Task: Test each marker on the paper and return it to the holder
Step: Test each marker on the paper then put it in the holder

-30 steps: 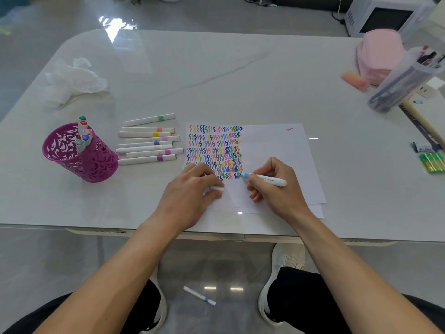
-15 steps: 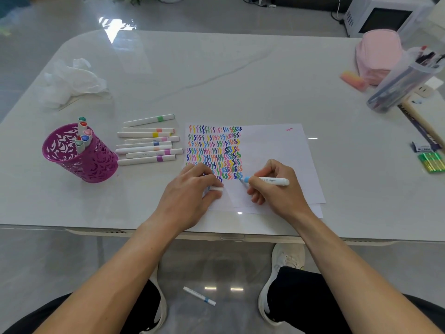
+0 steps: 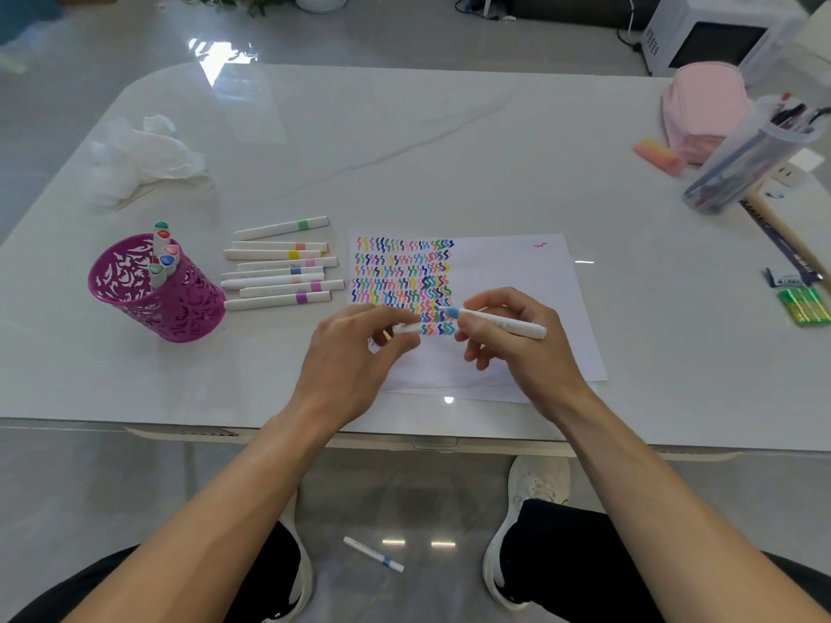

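I've got the right hand [image 3: 517,353] pinching a white marker with a light-blue tip [image 3: 497,323]. The tip is over the bottom-right of the squiggle block on the white paper sheet [image 3: 517,281]. The left hand [image 3: 355,357] is curled on a white marker cap [image 3: 407,328], just left of the tip and not touching it. The purple perforated holder [image 3: 180,308] is on the table's left side, with loose white markers [image 3: 279,277] between it and the paper.

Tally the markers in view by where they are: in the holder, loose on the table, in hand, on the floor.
Standing markers in the purple holder: 5
Loose markers on the table: 8
Held marker in the right hand, its cap in the left hand: 1
Floor marker: 1
Total: 15 markers
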`<state>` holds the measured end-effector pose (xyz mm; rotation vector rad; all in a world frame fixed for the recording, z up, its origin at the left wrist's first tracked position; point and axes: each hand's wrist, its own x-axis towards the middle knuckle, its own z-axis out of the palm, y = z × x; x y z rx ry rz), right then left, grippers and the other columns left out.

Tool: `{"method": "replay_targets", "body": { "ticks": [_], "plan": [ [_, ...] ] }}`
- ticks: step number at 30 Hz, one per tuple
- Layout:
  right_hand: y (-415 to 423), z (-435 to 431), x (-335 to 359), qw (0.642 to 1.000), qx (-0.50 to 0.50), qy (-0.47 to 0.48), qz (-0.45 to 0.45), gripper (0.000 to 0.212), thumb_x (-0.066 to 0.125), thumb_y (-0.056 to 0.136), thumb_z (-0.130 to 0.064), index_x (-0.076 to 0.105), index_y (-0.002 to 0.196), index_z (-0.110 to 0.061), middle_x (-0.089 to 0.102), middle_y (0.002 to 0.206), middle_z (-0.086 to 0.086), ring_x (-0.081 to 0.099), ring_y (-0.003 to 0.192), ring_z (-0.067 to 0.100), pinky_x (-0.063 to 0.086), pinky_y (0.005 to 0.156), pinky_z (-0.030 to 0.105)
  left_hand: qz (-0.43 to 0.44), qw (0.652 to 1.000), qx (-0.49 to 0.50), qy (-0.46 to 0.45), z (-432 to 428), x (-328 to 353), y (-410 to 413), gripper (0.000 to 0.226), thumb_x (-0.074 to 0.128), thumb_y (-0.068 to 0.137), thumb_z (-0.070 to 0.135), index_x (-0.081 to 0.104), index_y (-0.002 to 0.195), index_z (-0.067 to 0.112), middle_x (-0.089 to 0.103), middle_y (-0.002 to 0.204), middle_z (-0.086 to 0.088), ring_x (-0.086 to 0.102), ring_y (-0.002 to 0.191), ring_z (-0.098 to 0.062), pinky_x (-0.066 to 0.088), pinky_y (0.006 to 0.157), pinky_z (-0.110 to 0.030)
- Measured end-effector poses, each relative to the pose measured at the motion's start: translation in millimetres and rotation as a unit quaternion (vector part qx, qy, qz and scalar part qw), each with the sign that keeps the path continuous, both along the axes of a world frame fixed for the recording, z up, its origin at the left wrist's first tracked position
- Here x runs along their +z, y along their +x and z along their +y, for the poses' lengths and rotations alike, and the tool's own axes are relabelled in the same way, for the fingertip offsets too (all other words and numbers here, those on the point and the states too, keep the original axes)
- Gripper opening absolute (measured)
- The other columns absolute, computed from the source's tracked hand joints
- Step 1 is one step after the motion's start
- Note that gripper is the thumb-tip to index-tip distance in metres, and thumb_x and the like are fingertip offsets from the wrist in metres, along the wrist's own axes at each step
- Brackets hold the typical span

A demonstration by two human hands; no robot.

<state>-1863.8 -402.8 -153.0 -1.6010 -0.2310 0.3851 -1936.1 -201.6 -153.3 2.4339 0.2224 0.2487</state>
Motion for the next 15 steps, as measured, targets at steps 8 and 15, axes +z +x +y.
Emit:
{"method": "replay_targets", "body": {
  "ticks": [8, 15],
  "plan": [
    [-0.9, 3.0, 4.0, 0.997, 0.055, 0.055, 0.028, 0.016, 0.057, 0.097, -0.005, 0.07, 0.106, 0.0, 0.074, 0.091, 0.021, 0.069, 0.075, 0.028, 0.054, 0.06, 0.033, 0.035, 0.995, 0.058, -0.07, 1.0, 2.4, 2.8, 0.024, 0.072, 0.088, 0.038, 0.075, 0.109, 0.026, 0.063, 0.086, 0.019, 0.06, 0.079, 0.006, 0.045, 0.068, -0.01],
    [-3.5, 4.8, 4.3, 0.996, 0.07, 0.036, 0.035, 0.015, 0.056, 0.101, -0.003, 0.071, 0.105, -0.002, 0.075, 0.09, 0.02, 0.07, 0.076, 0.029, 0.056, 0.06, 0.035, 0.059, 0.994, 0.033, -0.085, -0.5, 5.0, 2.2, 0.018, 0.07, 0.09, 0.033, 0.073, 0.107, 0.029, 0.063, 0.085, 0.021, 0.059, 0.078, 0.007, 0.042, 0.069, -0.008]
  ]
}}
